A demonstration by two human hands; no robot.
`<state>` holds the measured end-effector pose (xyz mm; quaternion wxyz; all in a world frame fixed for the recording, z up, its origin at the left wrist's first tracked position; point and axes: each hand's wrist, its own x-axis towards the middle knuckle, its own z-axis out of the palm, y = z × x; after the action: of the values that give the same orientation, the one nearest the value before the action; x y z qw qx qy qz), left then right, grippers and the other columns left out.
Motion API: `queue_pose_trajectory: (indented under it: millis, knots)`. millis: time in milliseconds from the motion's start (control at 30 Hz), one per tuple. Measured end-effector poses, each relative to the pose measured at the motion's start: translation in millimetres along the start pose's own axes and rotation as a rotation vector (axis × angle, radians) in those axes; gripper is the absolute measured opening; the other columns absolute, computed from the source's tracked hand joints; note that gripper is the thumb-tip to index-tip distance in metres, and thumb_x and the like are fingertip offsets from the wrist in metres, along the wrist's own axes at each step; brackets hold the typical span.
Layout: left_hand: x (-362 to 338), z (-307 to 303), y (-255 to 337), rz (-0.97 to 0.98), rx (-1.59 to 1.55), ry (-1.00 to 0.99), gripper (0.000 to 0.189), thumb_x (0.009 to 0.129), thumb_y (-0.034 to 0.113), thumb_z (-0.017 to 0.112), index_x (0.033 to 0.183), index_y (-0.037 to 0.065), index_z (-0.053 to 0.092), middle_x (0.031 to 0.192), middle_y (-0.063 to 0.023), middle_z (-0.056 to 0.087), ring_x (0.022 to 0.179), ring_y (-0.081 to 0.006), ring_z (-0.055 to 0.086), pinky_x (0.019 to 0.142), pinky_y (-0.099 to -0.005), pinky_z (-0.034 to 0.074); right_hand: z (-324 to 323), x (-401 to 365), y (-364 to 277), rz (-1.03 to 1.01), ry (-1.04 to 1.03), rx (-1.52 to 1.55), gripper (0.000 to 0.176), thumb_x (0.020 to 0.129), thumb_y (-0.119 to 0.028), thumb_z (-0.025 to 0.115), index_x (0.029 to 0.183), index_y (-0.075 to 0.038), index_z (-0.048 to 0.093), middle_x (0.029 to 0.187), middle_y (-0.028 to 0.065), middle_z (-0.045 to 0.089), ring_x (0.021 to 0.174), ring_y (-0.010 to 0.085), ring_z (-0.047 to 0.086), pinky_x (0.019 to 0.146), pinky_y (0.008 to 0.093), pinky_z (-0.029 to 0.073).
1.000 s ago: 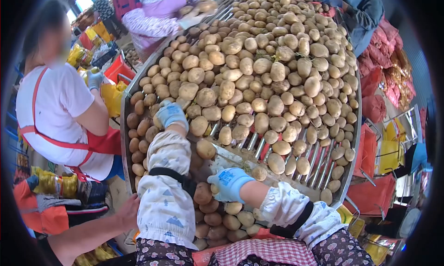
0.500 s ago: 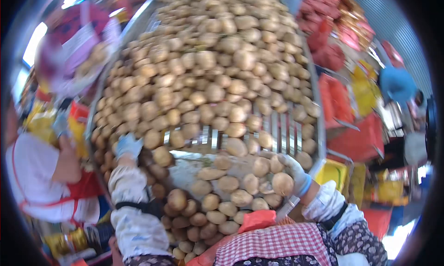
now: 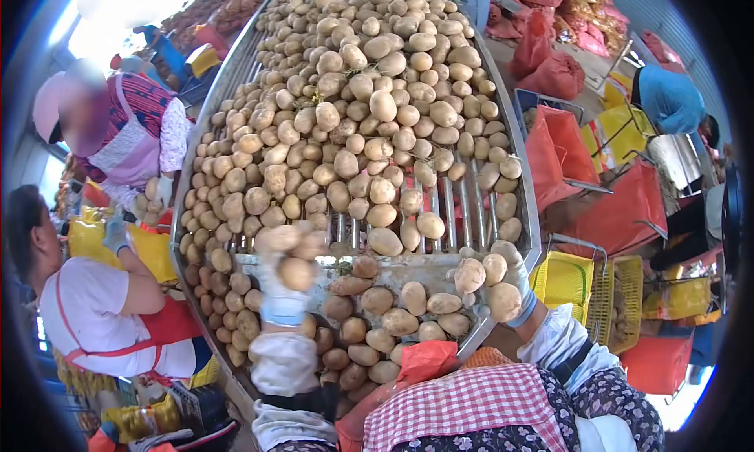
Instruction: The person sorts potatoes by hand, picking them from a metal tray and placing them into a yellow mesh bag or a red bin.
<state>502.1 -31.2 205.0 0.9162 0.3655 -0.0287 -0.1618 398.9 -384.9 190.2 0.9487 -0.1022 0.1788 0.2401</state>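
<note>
Potatoes (image 3: 382, 105) cover a metal roller table, with more on a flat metal plate (image 3: 385, 270) at its near end. My left hand (image 3: 281, 283), gloved and blurred by motion, is over the plate's left part with potatoes at its fingers. At the plate's right edge, my right hand (image 3: 514, 275) in a pale glove is closed around several potatoes. A red cloth or bag edge (image 3: 426, 361) lies at the near edge, by a red checked apron (image 3: 471, 405).
Two people (image 3: 118, 311) stand along the left side, one holding potatoes. Yellow baskets (image 3: 565, 283) and red bags (image 3: 554, 153) in metal frames stand at the right. Another person in blue (image 3: 667, 98) bends at the far right. Red sacks (image 3: 550, 73) are piled behind.
My left hand has moved right and nearer, from the potatoes at the left onto the plate, now with potatoes at its fingers. My right hand stays near the right edge with potatoes. The view has shifted slightly.
</note>
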Motion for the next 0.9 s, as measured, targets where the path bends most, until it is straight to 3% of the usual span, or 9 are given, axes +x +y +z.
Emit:
queue_pose_trajectory:
  millis: [67, 133, 233, 267, 400, 500, 533, 667, 900]
  knots:
    - [4, 57, -46, -0.127, -0.120, 0.181, 0.061, 0.085, 0.058, 0.056, 0.115, 0.005, 0.056, 0.105, -0.0166, 0.064, 0.080, -0.0272, 0.066, 0.058, -0.0358, 0.058, -14, 3, -7, 0.022, -0.013, 0.021, 0.070, 0.081, -0.058, 0.056, 0.117, 0.001, 0.055, 0.104, 0.0241, 0.063, 0.089, 0.0369, 0.063, 0.075, 0.0447, 0.055]
    - [11, 95, -89, -0.285, -0.253, 0.145, 0.071, 0.083, 0.067, 0.054, 0.117, 0.005, 0.057, 0.108, -0.0184, 0.064, 0.077, -0.0275, 0.066, 0.057, -0.0357, 0.057, -24, 4, -25, 0.108, -0.201, 0.035, 0.076, 0.080, -0.062, 0.055, 0.123, 0.002, 0.053, 0.108, 0.0231, 0.062, 0.089, 0.0373, 0.064, 0.074, 0.0442, 0.056]
    - [24, 140, -146, -0.390, -0.112, 0.119, 0.078, 0.081, 0.073, 0.049, 0.122, 0.006, 0.056, 0.107, -0.0187, 0.064, 0.067, -0.0276, 0.065, 0.055, -0.0355, 0.056, -41, -17, -61, 0.070, -0.164, 0.158, 0.078, 0.084, -0.063, 0.051, 0.126, 0.002, 0.050, 0.112, 0.0227, 0.061, 0.092, 0.0384, 0.064, 0.072, 0.0471, 0.056]
    - [29, 156, -161, -0.425, -0.114, 0.107, 0.078, 0.081, 0.073, 0.049, 0.122, 0.006, 0.056, 0.107, -0.0187, 0.064, 0.067, -0.0276, 0.065, 0.055, -0.0355, 0.056, -52, -25, -74, 0.071, -0.402, 0.093, 0.076, 0.086, -0.062, 0.048, 0.126, 0.002, 0.050, 0.115, 0.0227, 0.060, 0.100, 0.0399, 0.062, 0.078, 0.0503, 0.055]
    - [54, 202, -238, -0.548, -0.096, 0.138, 0.071, 0.084, 0.069, 0.050, 0.119, 0.008, 0.057, 0.098, -0.0104, 0.065, 0.069, -0.0242, 0.065, 0.057, -0.0336, 0.055, -88, -64, -127, -0.058, -0.128, 0.120, 0.072, 0.089, -0.061, 0.045, 0.124, 0.001, 0.053, 0.120, 0.0230, 0.059, 0.112, 0.0381, 0.058, 0.087, 0.0536, 0.052]
    - [66, 234, -294, -0.517, 0.168, 0.198, 0.066, 0.085, 0.067, 0.051, 0.116, 0.009, 0.058, 0.094, -0.0065, 0.065, 0.072, -0.0221, 0.064, 0.058, -0.0321, 0.054, -108, -97, -151, -0.143, 0.252, -0.046, 0.053, 0.090, -0.060, 0.046, 0.110, -0.012, 0.059, 0.108, 0.0141, 0.064, 0.094, 0.0304, 0.065, 0.068, 0.0517, 0.058]
    - [72, 240, -305, -0.628, 0.152, 0.130, 0.063, 0.086, 0.065, 0.051, 0.114, 0.010, 0.057, 0.092, -0.0053, 0.064, 0.073, -0.0205, 0.064, 0.056, -0.0305, 0.053, -122, -102, -157, -0.236, 0.245, -0.126, 0.048, 0.090, -0.062, 0.045, 0.103, -0.017, 0.058, 0.101, 0.0106, 0.063, 0.087, 0.0270, 0.066, 0.059, 0.0484, 0.058]
    - [99, 270, -337, -0.721, 0.255, -0.061, 0.063, 0.088, 0.063, 0.049, 0.118, 0.007, 0.053, 0.089, -0.0052, 0.062, 0.072, -0.0209, 0.063, 0.053, -0.0280, 0.050, -161, -138, -174, -0.228, 0.197, 0.021, 0.055, 0.092, -0.061, 0.041, 0.103, -0.010, 0.057, 0.096, 0.0109, 0.062, 0.085, 0.0277, 0.065, 0.063, 0.0407, 0.056]
    - [240, 339, -408, -0.567, 0.448, -0.309, 0.047, 0.088, 0.058, 0.056, 0.104, 0.013, 0.057, 0.076, -0.0027, 0.059, 0.059, -0.0184, 0.060, 0.049, -0.0307, 0.051, -174, -191, -193, -0.168, 0.204, 0.000, 0.068, 0.092, -0.064, 0.036, 0.105, 0.000, 0.056, 0.106, 0.0221, 0.061, 0.098, 0.0384, 0.063, 0.064, 0.0437, 0.059]
